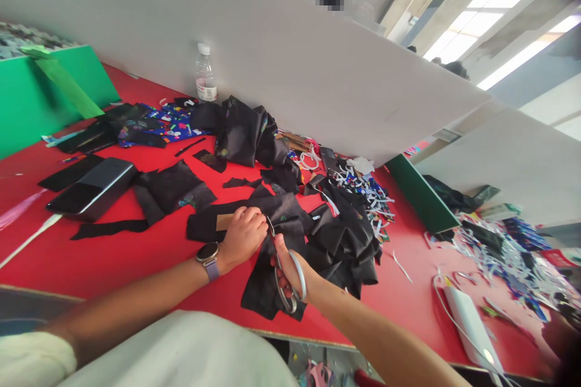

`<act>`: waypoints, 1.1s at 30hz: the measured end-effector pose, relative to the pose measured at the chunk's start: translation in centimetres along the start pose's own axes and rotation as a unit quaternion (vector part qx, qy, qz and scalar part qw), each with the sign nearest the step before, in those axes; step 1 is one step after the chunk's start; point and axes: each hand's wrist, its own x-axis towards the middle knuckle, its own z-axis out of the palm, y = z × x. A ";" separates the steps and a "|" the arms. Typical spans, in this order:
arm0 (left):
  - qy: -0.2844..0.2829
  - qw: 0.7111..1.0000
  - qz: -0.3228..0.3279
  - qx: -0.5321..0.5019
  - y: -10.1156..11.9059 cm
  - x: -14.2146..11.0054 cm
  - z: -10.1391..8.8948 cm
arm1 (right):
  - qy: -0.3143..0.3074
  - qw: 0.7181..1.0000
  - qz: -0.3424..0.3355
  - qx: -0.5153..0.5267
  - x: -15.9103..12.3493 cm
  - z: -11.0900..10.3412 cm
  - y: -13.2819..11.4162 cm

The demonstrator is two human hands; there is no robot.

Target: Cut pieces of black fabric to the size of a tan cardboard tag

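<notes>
My left hand (245, 234) is closed, its fingers curled onto black fabric (205, 221) that lies on the red table. Beside those fingers a tan rectangular piece (224, 222) rests on the cloth. Scissors (271, 228) with large looped handles are in my right hand (290, 272), the fingers through the loops. Their blades point away from me and meet the fabric right by my left fingertips; how far apart the blades stand is hard to make out. More black fabric (347, 224) is heaped to the right, and some hangs below the scissors.
A boxy dark device (93, 188) with a white cable sits on the left. Against the grey partition (290, 60) stand a plastic bottle (206, 75) and bunched black cloth (240, 133). Scraps (370, 196) pile up near a green divider (422, 193). A white power bank (469, 323) lies far right, near another person's hand (556, 335).
</notes>
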 end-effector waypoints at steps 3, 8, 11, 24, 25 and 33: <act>0.013 1.000 0.007 0.003 -0.1 -0.1 0.3 | -0.006 1.000 0.002 0.005 -0.2 0.0 -0.3; 0.017 1.000 0.012 0.006 -0.2 -0.2 0.5 | -0.009 1.000 0.004 0.017 -0.1 0.1 -0.5; 0.020 1.000 0.012 0.002 -0.2 -0.2 0.4 | -0.003 1.000 0.004 0.004 0.1 0.0 -0.4; 0.026 0.999 0.018 0.005 -0.3 -0.3 0.5 | 0.001 1.000 -0.014 -0.002 -0.3 0.2 -1.3; 0.026 0.999 0.018 0.004 -0.3 -0.3 0.5 | -0.001 1.000 -0.013 -0.005 -0.3 0.2 -1.3; 0.039 0.999 0.016 0.005 -0.2 -0.4 0.4 | -0.012 1.000 -0.002 0.011 0.3 0.1 -1.3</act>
